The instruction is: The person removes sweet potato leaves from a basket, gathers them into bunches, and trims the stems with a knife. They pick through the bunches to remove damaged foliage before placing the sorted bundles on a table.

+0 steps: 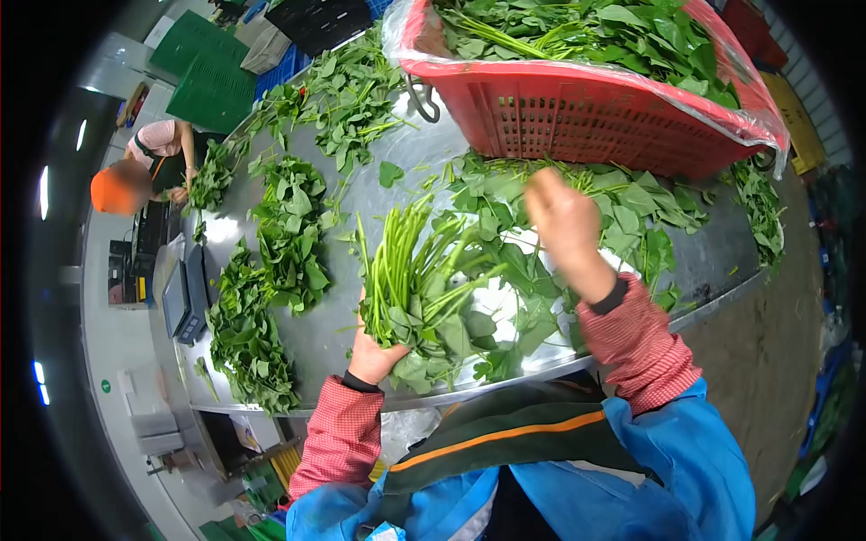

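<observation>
My left hand [374, 356] is wrapped round a bunch of leafy greens [406, 270], its light green stems pointing up and away from me and its leaves hanging near the table's front edge. Off to the right, my right hand [566, 225] is raised over loose leaves [622, 203], just in front of the red basket; its fingers are blurred and I cannot make out whether they hold anything. More loose leaves [514, 288] lie between my two hands on the metal table [347, 316].
A red plastic basket [577, 122], lined with clear film and full of greens, stands at the back right. Piles of greens [253, 334] lie on the left beside a scale [185, 293]. Another person in an orange cap [117, 187] works at the far left end.
</observation>
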